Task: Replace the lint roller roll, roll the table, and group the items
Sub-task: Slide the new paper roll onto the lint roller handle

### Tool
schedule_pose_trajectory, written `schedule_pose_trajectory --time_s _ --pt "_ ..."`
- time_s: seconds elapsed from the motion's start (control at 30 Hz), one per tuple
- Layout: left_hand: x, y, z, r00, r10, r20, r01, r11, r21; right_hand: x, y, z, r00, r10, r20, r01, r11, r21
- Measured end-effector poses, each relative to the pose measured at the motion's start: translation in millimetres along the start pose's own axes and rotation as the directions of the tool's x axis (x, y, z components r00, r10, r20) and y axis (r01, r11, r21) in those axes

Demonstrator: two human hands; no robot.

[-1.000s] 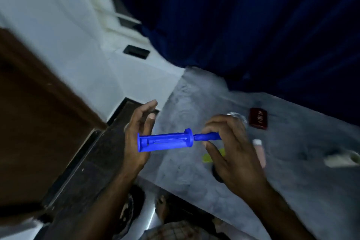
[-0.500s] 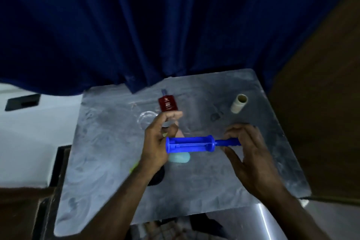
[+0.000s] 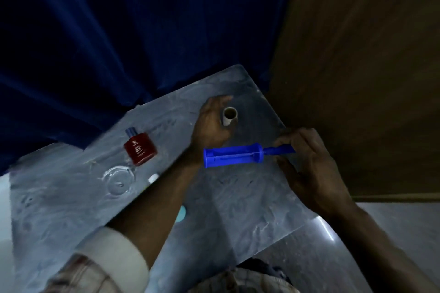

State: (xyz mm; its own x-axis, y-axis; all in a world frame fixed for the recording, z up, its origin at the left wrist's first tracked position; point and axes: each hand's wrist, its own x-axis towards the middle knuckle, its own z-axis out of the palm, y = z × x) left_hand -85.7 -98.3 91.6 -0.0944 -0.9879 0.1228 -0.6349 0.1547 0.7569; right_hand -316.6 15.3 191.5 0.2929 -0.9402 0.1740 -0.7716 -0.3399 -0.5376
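Observation:
The blue lint roller holder (image 3: 238,155) has no roll on it and hangs level over the grey table (image 3: 238,202). My right hand (image 3: 307,166) grips its thin handle end at the right. My left hand (image 3: 212,123) reaches to the far side of the table and curls around a pale roll (image 3: 229,115) that stands upright with its open end up. The fingers wrap its left side; whether it is lifted I cannot tell.
A red perfume bottle (image 3: 140,148) with a blue cap lies left of my left arm. A clear glass dish (image 3: 119,179) sits near it. A small white cap (image 3: 153,178) and a teal object (image 3: 182,213) peek out beside my forearm. Blue curtain behind, brown wooden panel at right.
My left hand has let go of the blue holder's barrel and reached forward to the pale roll. My right hand keeps the handle. The view has swung right.

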Motion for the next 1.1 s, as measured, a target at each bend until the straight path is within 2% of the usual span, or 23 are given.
schedule_pose_trajectory --time_s 0.17,0.3,0.37,0.43,0.47,0.5,0.53,0.6,0.73,0.77,0.83,0.9,1.1 --pt "28 -25 25 0.985 -0.063 0.161 0.037 0.986 0.163 13 16 -5 0.999 -0.032 0.003 0.032 0.999 0.004" --pt "18 -45 22 0.987 -0.144 0.075 0.129 0.975 0.182 26 18 -1 0.999 -0.046 0.004 0.046 0.999 0.000" --pt "5 -46 5 0.979 -0.199 -0.041 0.201 0.978 0.057 34 19 2 0.998 -0.059 0.006 0.059 0.998 -0.009" --pt "-12 -37 -20 0.911 -0.395 -0.115 0.360 0.901 -0.243 44 17 5 0.997 -0.071 -0.004 0.071 0.997 -0.007" --pt "-22 -36 -31 0.884 -0.445 -0.146 0.368 0.853 -0.370 49 15 5 0.997 -0.078 -0.015 0.078 0.997 -0.007" --pt "-35 -35 -44 0.839 -0.522 -0.155 0.366 0.751 -0.549 55 13 5 0.996 -0.084 -0.024 0.084 0.996 -0.009" --pt "-48 -36 -55 0.792 -0.571 -0.218 0.335 0.703 -0.627 61 10 5 0.995 -0.091 -0.026 0.091 0.996 -0.006" --pt "-80 -30 -84 0.710 -0.665 -0.231 0.234 0.532 -0.813 73 3 5 0.994 -0.109 -0.014 0.109 0.994 0.007" --pt "-146 -21 -135 0.609 -0.739 -0.287 0.132 0.452 -0.882 94 -15 7 0.986 -0.152 0.063 0.149 0.988 0.043" --pt "-159 -16 -145 0.607 -0.742 -0.283 0.105 0.428 -0.898 99 -22 9 0.980 -0.184 0.070 0.181 0.982 0.048" --pt "-179 -4 -159 0.600 -0.742 -0.300 0.065 0.418 -0.906 107 -36 16 0.957 -0.273 0.093 0.270 0.962 0.045" --pt "-193 6 -169 0.562 -0.753 -0.342 0.029 0.431 -0.902 114 -53 25 0.927 -0.360 0.107 0.356 0.933 0.060" --pt "-212 30 -193 0.522 -0.716 -0.464 -0.030 0.528 -0.849 128 -96 40 0.831 -0.555 0.044 0.550 0.830 0.089"
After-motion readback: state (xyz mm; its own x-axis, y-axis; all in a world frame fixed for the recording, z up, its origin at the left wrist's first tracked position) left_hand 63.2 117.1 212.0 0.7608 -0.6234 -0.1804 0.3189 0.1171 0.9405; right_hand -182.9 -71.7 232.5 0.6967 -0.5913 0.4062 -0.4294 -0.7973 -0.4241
